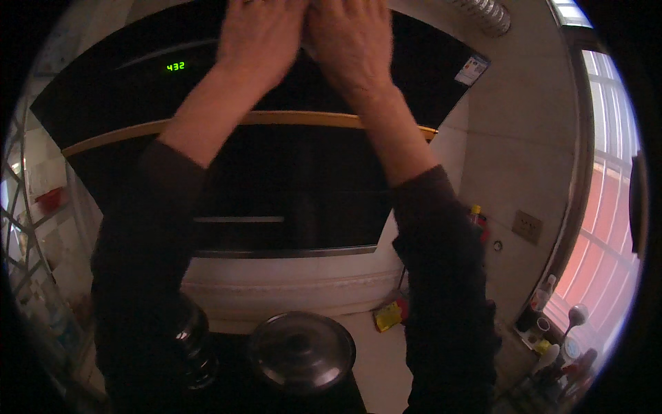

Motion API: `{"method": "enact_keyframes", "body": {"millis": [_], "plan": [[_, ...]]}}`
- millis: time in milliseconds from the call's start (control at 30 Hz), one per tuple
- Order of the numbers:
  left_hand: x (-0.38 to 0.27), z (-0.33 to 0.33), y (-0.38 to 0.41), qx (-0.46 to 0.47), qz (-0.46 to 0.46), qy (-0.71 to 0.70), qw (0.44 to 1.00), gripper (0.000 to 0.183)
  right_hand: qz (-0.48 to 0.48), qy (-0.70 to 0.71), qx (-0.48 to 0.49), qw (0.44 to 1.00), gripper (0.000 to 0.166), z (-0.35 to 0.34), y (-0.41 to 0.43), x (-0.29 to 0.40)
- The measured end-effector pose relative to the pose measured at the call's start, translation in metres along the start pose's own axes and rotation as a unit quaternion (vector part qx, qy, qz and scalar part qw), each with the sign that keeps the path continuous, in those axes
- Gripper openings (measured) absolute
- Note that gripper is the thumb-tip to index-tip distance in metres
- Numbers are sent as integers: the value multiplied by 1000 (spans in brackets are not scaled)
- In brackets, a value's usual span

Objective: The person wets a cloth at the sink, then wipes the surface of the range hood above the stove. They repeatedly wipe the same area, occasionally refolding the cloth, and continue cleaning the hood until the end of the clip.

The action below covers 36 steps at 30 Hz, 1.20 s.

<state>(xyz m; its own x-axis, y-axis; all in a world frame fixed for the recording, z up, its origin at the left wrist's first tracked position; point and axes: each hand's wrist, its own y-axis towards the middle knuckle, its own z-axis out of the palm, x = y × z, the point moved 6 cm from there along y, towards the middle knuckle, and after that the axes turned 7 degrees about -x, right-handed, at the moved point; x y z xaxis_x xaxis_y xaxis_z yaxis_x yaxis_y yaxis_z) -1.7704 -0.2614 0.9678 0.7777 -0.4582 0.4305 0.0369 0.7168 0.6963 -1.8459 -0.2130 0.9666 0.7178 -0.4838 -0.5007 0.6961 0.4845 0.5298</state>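
Both arms reach up across the black glass front of a range hood (310, 181). My left hand (261, 41) and my right hand (351, 44) are side by side at the top edge of the view, backs towards me. Their fingertips are cut off or hidden, so whether they hold anything is not visible. A gold-coloured trim strip (305, 119) crosses the hood below my wrists. To the left of my left hand, a green digital display (176, 66) glows on the panel.
Below the hood, a round metal lid (302, 352) sits on a dark cooktop. Shiny metal cookware (194, 341) stands beside it, partly behind my left sleeve. A yellow packet (388, 315) lies at the wall. Bottles and utensils (561, 352) crowd the windowsill; a wall socket (527, 226) is nearby.
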Motion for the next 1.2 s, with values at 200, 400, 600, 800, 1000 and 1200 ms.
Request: {"method": "enact_keyframes", "body": {"millis": [200,400,600,800,1000,1200], "plan": [[19,-13,-7,16,9,23,1000,39,5,49,3,999,30,5,11,17],[-21,-2,9,-39,11,-4,999,35,-1,23,40,999,27,-12,-1,-19],[-74,15,26,-31,-13,-57,998,35,-24,-32,78,996,27,-34,-25,-72],[-131,36,44,-4,9,-63,998,37,-7,-75,108,991,25,-57,-49,-128],[-164,48,53,-78,14,-66,995,40,-57,-205,209,955,31,-55,-67,-153],[-197,68,55,-66,51,-37,996,50,165,-31,57,984,43,-62,-103,-175]]}}
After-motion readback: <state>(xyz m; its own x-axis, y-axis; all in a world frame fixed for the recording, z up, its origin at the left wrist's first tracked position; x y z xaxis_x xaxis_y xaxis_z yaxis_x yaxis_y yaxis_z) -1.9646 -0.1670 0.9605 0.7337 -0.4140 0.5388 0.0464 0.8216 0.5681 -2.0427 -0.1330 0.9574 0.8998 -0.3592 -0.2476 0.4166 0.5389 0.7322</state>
